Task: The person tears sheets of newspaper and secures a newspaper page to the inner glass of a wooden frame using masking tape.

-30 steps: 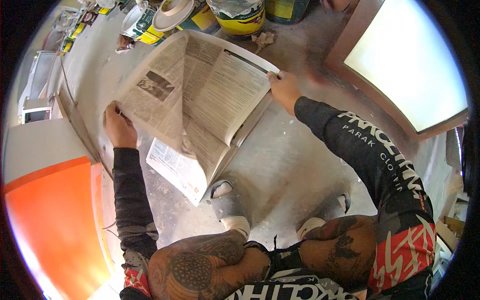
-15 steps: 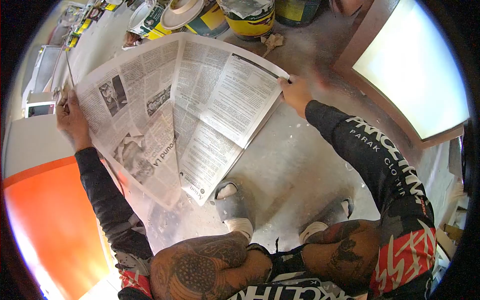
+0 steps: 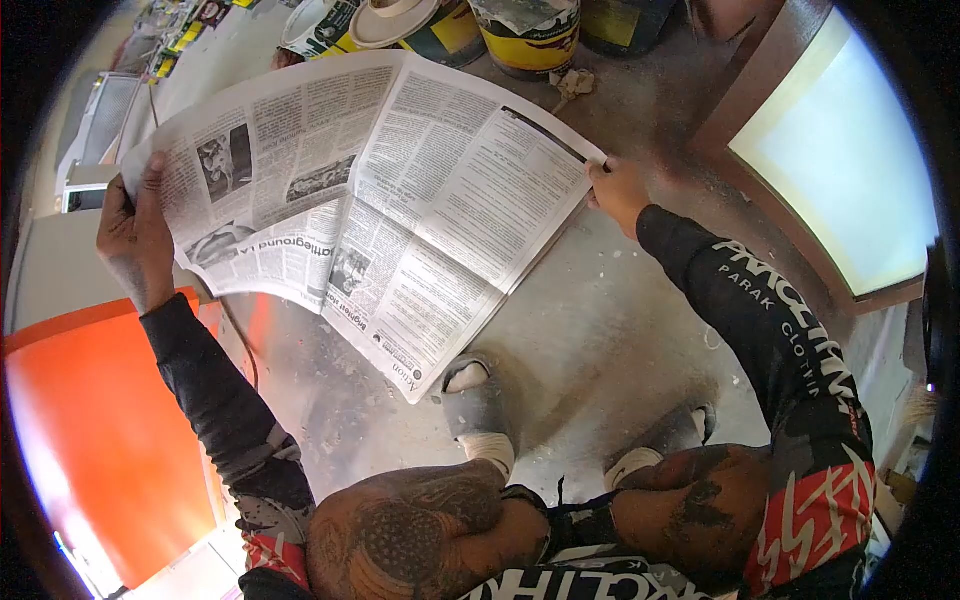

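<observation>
A wide newspaper sheet [image 3: 450, 190] is stretched between my two hands above the floor, creased across its right half. Its lower left part folds back under, with printed photos and headlines showing. My left hand [image 3: 138, 235] grips the left edge, thumb on the near face and fingers behind it. At the upper right corner, my right hand [image 3: 618, 193] pinches the paper between thumb and fingers. The sheet's lowest corner hangs just beside my left slipper [image 3: 478, 405].
Paint buckets [image 3: 525, 38] stand along the far side, with a crumpled scrap [image 3: 573, 87] in front. A brown-framed panel with a pale face [image 3: 840, 150] is at the right. An orange panel [image 3: 110, 430] stands at the left. The concrete floor [image 3: 570, 330] has pale spots.
My left hand has moved slightly left and down, spreading the newspaper wider. Its lower left part has swung up and folded under. In view, the right hand sits a little farther right.
</observation>
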A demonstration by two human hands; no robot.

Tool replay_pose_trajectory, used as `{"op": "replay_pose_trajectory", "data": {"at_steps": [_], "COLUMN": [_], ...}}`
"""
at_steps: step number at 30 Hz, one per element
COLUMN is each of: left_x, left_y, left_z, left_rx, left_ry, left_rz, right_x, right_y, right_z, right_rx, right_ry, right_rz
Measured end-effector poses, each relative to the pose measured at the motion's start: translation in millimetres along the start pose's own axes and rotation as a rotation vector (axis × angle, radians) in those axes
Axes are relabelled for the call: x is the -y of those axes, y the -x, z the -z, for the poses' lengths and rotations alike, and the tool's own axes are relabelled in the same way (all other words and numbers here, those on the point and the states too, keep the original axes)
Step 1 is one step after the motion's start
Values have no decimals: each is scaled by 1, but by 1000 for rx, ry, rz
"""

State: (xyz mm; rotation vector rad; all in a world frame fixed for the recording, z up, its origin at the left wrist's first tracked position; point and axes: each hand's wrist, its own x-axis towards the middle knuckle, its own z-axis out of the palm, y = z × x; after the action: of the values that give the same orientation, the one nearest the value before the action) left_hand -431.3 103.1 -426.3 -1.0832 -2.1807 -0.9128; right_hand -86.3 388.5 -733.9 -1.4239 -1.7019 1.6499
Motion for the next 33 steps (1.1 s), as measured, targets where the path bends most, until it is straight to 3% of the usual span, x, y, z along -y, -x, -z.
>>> {"op": "replay_pose_trajectory", "data": {"at_steps": [3,4,6,9,15,18,22,24,29,33], "left_x": [12,-13,-9,-16,-8,-5,-9,56,2,-30], "left_y": [1,-5,-7,-11,-27,-28,-29,-65,-61,-62], "left_z": [-10,7,6,16,45,63,101,160,184,190], "left_rx": [-60,-79,-231,-402,-447,-538,-515,-401,-308,-298], "left_ry": [153,133,5,-275,-327,-455,-487,-610,-753,-861], "left_rz": [-89,-127,-310,-322,-478,-319,-530,-567,-584,-558], "right_x": [0,4,1,3,-16,-38,-1,2,15,11], "right_y": [2,7,7,6,-9,-30,0,1,12,15], "right_z": [-4,5,4,4,7,9,10,6,-2,-4], "right_rx": [16,26,32,4,-4,-15,21,105,192,7], "right_ry": [-19,-57,-25,-11,18,187,70,58,-38,-2], "right_rz": [-39,-13,-16,-27,-11,122,61,81,80,248]}}
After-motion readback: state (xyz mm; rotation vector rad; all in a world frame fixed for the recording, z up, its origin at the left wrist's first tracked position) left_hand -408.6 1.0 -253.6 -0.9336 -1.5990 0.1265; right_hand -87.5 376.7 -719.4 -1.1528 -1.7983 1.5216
